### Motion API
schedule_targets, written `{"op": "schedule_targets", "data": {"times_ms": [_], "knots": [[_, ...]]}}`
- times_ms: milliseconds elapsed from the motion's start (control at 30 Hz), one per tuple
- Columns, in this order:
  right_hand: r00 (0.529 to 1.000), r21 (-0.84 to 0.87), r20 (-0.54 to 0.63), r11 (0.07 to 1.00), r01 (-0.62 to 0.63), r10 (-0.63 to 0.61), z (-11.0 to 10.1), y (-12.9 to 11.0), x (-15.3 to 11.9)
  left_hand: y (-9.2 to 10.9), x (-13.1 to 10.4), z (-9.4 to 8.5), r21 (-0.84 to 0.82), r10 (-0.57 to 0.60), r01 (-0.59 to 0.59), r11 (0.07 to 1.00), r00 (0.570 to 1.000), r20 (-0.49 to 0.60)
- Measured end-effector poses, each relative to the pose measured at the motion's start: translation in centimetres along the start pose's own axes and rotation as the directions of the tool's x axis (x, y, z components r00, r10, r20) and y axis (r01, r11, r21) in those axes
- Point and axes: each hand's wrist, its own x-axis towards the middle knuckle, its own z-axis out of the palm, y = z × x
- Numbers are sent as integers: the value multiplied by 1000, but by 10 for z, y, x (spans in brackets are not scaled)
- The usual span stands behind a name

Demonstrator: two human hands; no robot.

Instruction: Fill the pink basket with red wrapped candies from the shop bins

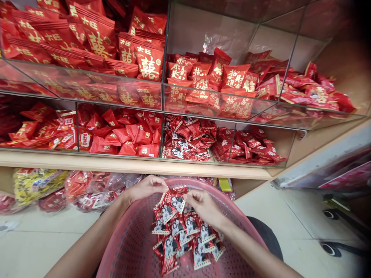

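A pink plastic basket (pixel 127 231) with a perforated wall stands in front of me. In it lies a heap of small red candy packets (pixel 176 224), each printed with black-and-white figures and edged in cream. My left hand (pixel 149 187) is closed in a pinch at the left upper corner of a candy packet at the top of the heap, by the far rim. From the right, my right hand (pixel 204 206) pinches a candy packet between thumb and fingers, close to the left fingertips. Both forearms reach over the basket's sides.
Shelves with clear dividers hold larger red packets (pixel 149 58), red gift-print packets (pixel 199 81) and a bin of similar small packets (pixel 188 143). A wooden ledge (pixel 133 164) runs beyond the basket. Bagged goods (pixel 40 183) lie beneath it; chair casters (pixel 330 249) stand on the tiles at right.
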Motion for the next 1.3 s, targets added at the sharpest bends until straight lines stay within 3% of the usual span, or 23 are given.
{"op": "schedule_targets", "data": {"times_ms": [333, 567, 833, 967, 1100, 1300], "knots": [[993, 54, -94, 997, -61, 66, 5, -10, -8, -1, 0, 1, -25, -6, 5, 1000, 1000, -26], [975, 271, -18, 940, -208, 221, 0, -20, -14, 2, -2, 2, -86, -46, 45, 995, 999, 0], [938, 372, -48, 878, -302, 343, -17, -35, -51, 20, -12, 10, -248, -123, 123, 961, 992, 16], [918, 380, -24, 853, -358, 397, -15, -33, -74, 18, -10, 10, -257, -139, 141, 956, 990, 24], [907, 409, -71, 842, -352, 414, -19, -24, -90, 17, -10, 10, -228, -141, 143, 963, 990, 23], [844, 556, -89, 730, -398, 528, -34, -9, -101, 17, -10, 10, -217, -143, 144, 966, 989, 20]]}}
